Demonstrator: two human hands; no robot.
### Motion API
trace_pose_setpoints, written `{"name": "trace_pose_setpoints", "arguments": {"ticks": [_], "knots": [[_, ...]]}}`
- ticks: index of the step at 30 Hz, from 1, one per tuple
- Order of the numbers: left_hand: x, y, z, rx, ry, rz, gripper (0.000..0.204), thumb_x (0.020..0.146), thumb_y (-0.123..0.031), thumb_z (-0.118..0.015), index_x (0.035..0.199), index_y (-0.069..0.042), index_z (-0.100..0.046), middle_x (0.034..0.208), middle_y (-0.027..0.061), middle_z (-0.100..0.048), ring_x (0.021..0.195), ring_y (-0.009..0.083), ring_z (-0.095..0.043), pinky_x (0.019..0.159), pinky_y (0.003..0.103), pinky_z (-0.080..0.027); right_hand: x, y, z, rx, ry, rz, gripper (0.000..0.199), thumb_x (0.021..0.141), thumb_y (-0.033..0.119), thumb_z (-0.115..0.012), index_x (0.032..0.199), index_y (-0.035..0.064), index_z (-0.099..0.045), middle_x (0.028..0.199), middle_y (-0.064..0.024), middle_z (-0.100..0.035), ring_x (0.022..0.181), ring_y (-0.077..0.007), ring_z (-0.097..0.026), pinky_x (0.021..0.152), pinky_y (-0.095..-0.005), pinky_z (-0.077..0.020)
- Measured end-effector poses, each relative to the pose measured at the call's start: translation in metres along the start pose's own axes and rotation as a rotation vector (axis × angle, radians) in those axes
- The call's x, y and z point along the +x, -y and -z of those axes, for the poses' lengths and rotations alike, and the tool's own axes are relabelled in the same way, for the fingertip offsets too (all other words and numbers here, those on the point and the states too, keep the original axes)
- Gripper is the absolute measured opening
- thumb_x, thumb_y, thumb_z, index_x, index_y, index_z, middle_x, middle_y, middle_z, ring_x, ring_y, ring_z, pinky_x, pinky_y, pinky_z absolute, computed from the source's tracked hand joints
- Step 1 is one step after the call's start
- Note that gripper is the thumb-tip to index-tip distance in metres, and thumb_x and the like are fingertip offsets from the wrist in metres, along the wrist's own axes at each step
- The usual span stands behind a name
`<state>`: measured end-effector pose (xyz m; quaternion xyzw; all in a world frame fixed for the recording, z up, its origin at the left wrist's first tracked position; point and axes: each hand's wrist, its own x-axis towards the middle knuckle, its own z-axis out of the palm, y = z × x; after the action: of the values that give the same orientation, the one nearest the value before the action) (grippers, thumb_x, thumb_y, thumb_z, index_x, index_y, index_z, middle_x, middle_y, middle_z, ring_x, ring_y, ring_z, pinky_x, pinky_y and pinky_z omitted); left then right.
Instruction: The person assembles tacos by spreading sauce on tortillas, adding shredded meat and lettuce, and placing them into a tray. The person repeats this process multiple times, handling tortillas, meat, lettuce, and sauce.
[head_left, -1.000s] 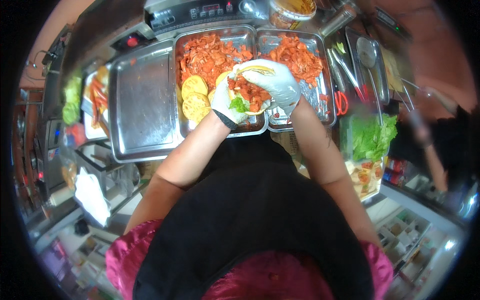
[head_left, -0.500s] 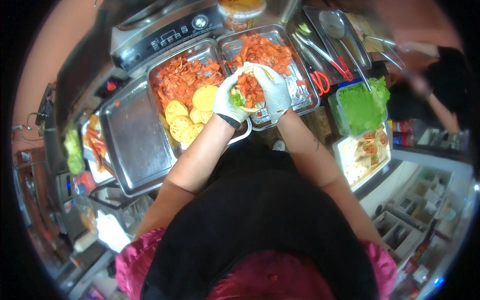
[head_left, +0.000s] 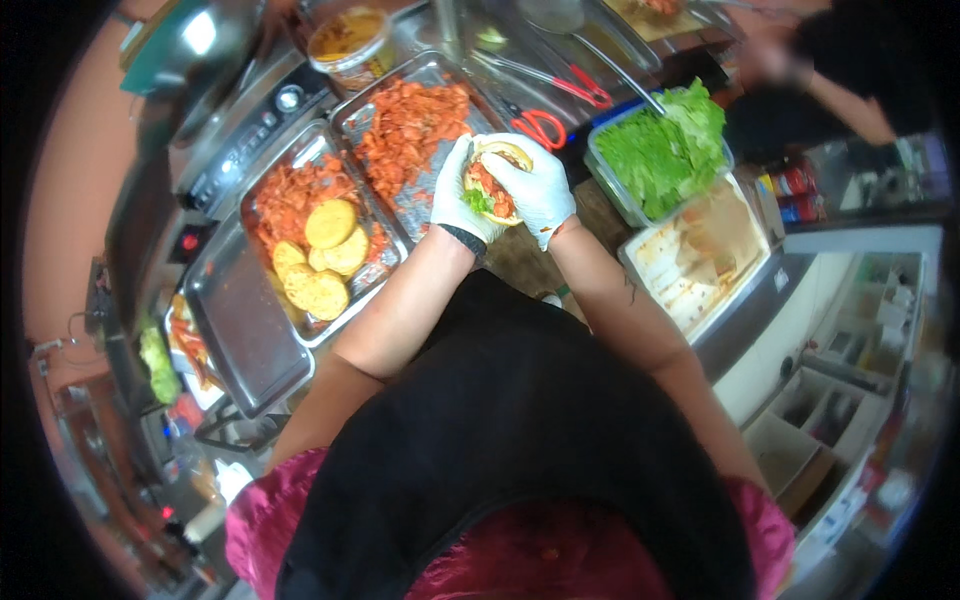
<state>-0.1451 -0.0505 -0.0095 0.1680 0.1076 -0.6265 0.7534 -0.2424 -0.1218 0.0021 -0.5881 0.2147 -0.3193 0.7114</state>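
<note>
- A person in a black apron over a magenta top stands at a crowded tabletop (head_left: 520, 262), both forearms reaching forward from the lower edge.
- An empty steel tray (head_left: 235, 330) sits at far left; beside it a second steel tray (head_left: 300, 150) holds orange-red shredded food and four round golden patties (head_left: 322, 262).
- A third steel tray (head_left: 440, 205) of orange-red chopped food lies directly ahead of the hands.
- A clear tub of green lettuce leaves (head_left: 662, 148) stands to the right, with a white tub (head_left: 705, 255) streaked with sauce just nearer.
- Red-handled scissors (head_left: 540, 127) rest between the third tray and the lettuce tub; a round container of yellow sauce (head_left: 350, 40) sits at the back.
- The left hand (head_left: 457, 195), in a white glove, is curled around the side of a filled bun (head_left: 492, 178).
- The right hand (head_left: 540, 190), also gloved, cups the bun from the other side; both are wrapped on it.
- The bun, showing red filling and a bit of lettuce, is held in the air just over the near edge of the third tray.
</note>
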Motion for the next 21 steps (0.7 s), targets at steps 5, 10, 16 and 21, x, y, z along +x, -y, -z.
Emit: {"name": "trace_pose_setpoints", "arguments": {"ticks": [5, 10, 16, 21], "knots": [[0.033, 0.061, -0.014, 0.075, 0.015, 0.219, 0.04, 0.1, -0.042, -0.053, 0.12, -0.009, -0.063, 0.121, 0.0126, -0.066, 0.112, 0.0309, -0.062, 0.099, 0.047, -0.051, -0.031, 0.031, 0.088, 0.165, 0.146, -0.152, 0.051, 0.087, 0.011, -0.076, 0.133, 0.0028, -0.056, 0.127, -0.0085, -0.062, 0.12, -0.015, -0.056, 0.103, -0.0303, -0.0451], [0.046, 0.13, -0.029, 0.103, -0.045, 0.281, 0.037, 0.1, -0.04, -0.056, 0.119, -0.009, -0.063, 0.119, 0.0119, -0.066, 0.11, 0.0294, -0.064, 0.097, 0.046, -0.052, -0.074, 0.054, 0.142, -0.125, 0.116, 0.034, 0.072, 0.08, 0.003, -0.08, 0.143, 0.002, -0.046, 0.134, -0.0075, -0.057, 0.123, -0.0154, -0.055, 0.105, -0.0307, -0.0444], [0.062, 0.188, -0.033, 0.229, -0.099, 0.369, 0.033, 0.097, -0.04, -0.059, 0.115, -0.012, -0.065, 0.114, 0.0102, -0.068, 0.106, 0.0279, -0.065, 0.093, 0.045, -0.054, -0.109, 0.031, 0.191, -0.058, -0.09, 0.138, 0.063, 0.083, 0.002, -0.077, 0.14, 0.0006, -0.049, 0.132, -0.0087, -0.059, 0.119, -0.0154, -0.057, 0.103, -0.0303, -0.0459], [0.081, 0.222, -0.036, 0.275, -0.163, 0.497, 0.034, 0.097, -0.042, -0.057, 0.112, -0.013, -0.065, 0.111, 0.0105, -0.068, 0.104, 0.0287, -0.065, 0.093, 0.045, -0.053, -0.119, 0.033, 0.211, 0.054, -0.33, 0.1, 0.046, 0.081, 0.003, -0.078, 0.124, 0.0007, -0.062, 0.123, -0.0088, -0.067, 0.111, -0.0165, -0.063, 0.099, -0.0293, -0.0488]]}}
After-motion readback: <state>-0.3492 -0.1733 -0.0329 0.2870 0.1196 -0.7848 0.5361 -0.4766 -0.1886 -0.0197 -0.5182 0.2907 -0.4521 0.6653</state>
